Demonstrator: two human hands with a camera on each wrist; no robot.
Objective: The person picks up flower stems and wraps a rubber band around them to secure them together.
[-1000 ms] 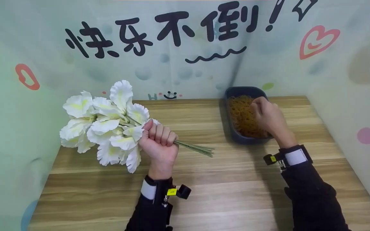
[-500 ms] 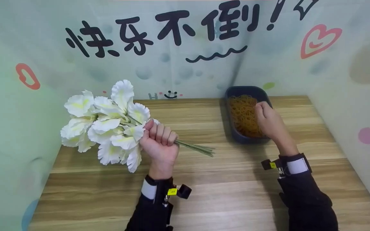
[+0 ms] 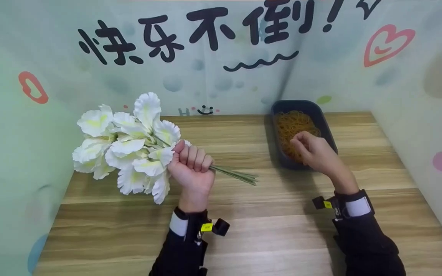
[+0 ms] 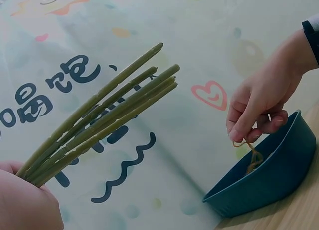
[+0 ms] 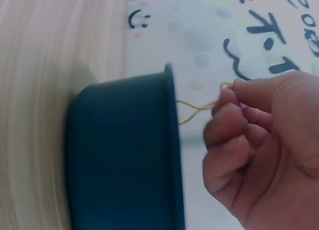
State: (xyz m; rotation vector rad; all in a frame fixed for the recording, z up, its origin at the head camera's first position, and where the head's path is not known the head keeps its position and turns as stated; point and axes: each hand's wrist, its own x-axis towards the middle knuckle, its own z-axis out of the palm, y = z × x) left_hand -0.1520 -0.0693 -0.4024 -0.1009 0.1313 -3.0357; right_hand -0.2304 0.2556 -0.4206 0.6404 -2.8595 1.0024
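My left hand [image 3: 193, 168] grips a bunch of white artificial flowers [image 3: 131, 147] by their green stems [image 4: 107, 115]; the blooms lie to the left and the stem ends stick out to the right. Over the open dark blue tub [image 5: 124, 155], my right hand [image 3: 320, 155] pinches a thin yellow-brown rubber band [image 5: 197, 108] between thumb and forefinger. In the left wrist view, the pinched band [image 4: 254, 158] is drawn upward, its lower part at the tub's opening. A tangled heap of rubber bands [image 3: 292, 122] fills much of the tub.
The tub stands at the back right of the wood-grain table [image 3: 267, 237], close to the printed backdrop [image 3: 221, 92]. Backdrop walls also rise at the left and right sides. Each wrist carries a strapped camera [image 3: 220, 227].
My right hand has shifted from the tub's right side toward its front, fingertips over the bands. My left hand keeps its hold on the flowers. The head view has tilted slightly.
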